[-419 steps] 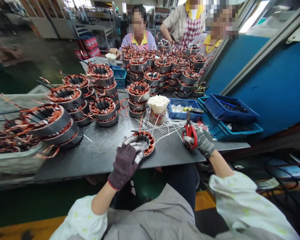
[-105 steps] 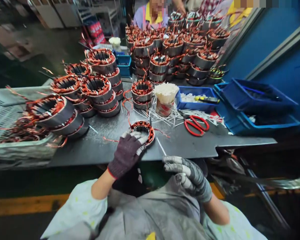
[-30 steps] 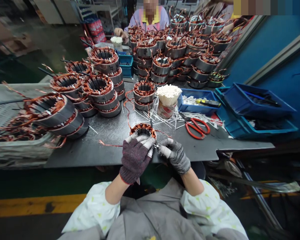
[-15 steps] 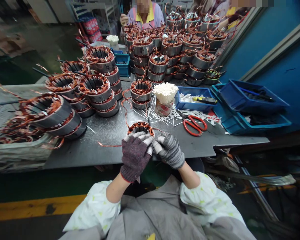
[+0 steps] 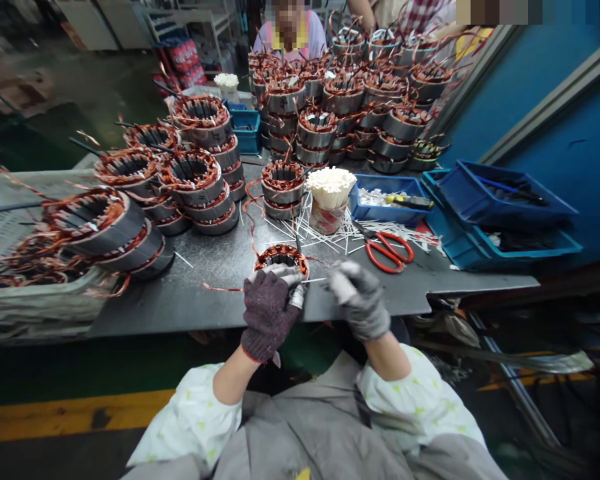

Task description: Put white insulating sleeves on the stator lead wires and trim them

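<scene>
Bench [image 5: 195, 308] spans the middle. My right hand [image 5: 359, 300]: blurred, fingers part-curled, can't tell grip. Left hand [image 5: 271, 307]: fingers clasping near rim of copper-wound ring [image 5: 279, 252], bench's front edge. White strip [image 5: 315, 280]: I'd keep it straight, ring braced.

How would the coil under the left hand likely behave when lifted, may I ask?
The coil is probably heavy for its size, being densely wound with coppery wire. Its loose ends would likely flop, trailing past its rim.
</scene>
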Demonstrator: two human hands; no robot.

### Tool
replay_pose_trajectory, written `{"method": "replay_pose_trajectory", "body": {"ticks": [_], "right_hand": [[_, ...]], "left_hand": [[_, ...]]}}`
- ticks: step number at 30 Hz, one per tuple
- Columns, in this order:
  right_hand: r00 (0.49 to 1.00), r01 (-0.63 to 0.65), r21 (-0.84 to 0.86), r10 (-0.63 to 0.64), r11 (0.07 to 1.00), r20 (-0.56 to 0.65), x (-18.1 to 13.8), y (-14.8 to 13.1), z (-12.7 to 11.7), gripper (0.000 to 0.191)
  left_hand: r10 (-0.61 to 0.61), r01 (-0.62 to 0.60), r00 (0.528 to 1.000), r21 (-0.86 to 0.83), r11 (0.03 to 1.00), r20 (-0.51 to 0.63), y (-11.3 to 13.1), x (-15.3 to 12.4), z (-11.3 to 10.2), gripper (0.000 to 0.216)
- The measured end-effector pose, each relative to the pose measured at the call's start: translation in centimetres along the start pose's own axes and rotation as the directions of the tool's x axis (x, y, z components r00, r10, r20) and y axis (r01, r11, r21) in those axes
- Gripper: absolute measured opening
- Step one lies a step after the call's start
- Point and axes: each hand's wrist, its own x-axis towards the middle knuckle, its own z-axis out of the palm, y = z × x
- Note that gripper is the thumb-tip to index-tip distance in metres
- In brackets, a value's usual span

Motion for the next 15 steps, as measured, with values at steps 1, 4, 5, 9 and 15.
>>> {"method": "replay_pose_trajectory", "body": {"ticks": [1, 4, 5, 9, 15], "right_hand": [[0.993, -0.037, 0.063, 0.043, 0.997, -0.108, 0.0, -0.2, -0.6, 0.027], [0.99, -0.099, 0.113, 0.109, 0.989, -0.093, 0.6, -0.8, -2.0, 0.032], [0.994, -0.097, 0.081, 0.092, 0.992, 0.06, 0.9, -1.1, -2.1, 0.031], [0.849, -0.135, 0.065, 0.081, 0.989, 0.523, 1.2, -1.3, -0.7, 0.027], [0.765, -0.634, 0.42, 0.447, 0.65, 0.463, -2.1, -0.7, 0.9, 0.031]], "left_hand": [[-0.002, 0.002, 1.0, -0.009, 1.0, 0.017, 0.0, 0.0, -0.1, 0.015], [0.011, -0.01, 0.998, -0.021, 1.0, 0.064, 0.0, 0.2, -0.5, 0.018], [0.027, -0.026, 0.996, -0.016, 1.0, 0.08, -0.1, 0.2, -0.7, 0.02], [0.079, -0.085, 0.992, 0.051, 0.995, 0.1, -0.6, -0.3, -1.1, 0.022], [0.109, -0.125, 0.987, 0.134, 0.983, 0.117, -1.8, -0.8, -1.4, 0.016]]}}
